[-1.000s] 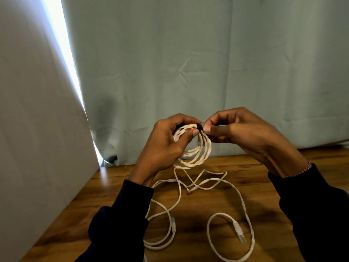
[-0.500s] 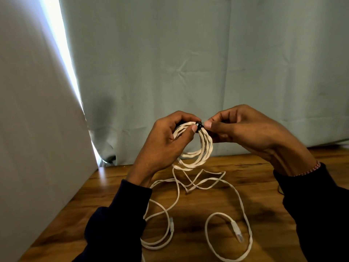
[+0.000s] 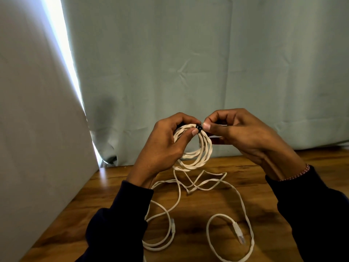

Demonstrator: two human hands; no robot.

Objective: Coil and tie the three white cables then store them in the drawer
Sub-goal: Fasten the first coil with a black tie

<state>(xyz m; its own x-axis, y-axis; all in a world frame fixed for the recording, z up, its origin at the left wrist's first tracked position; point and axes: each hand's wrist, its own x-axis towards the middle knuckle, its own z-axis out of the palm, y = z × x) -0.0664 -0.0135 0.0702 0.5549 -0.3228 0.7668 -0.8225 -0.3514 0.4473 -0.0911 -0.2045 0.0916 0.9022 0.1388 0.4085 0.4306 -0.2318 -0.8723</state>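
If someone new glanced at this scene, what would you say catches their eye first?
Most likely the coiled white cable held up mid-frame, the left hand gripping its loops while the right hand pinches a small black tie at the top. Next, the loose white cables sprawled over the wooden table below, and the bright strip of light between the curtains on the left.

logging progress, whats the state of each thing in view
coiled cable: looped, held above the table
black tie: around the coil's top
loose cables: uncoiled on the table
left hand: gripping the coil
right hand: pinching at the tie
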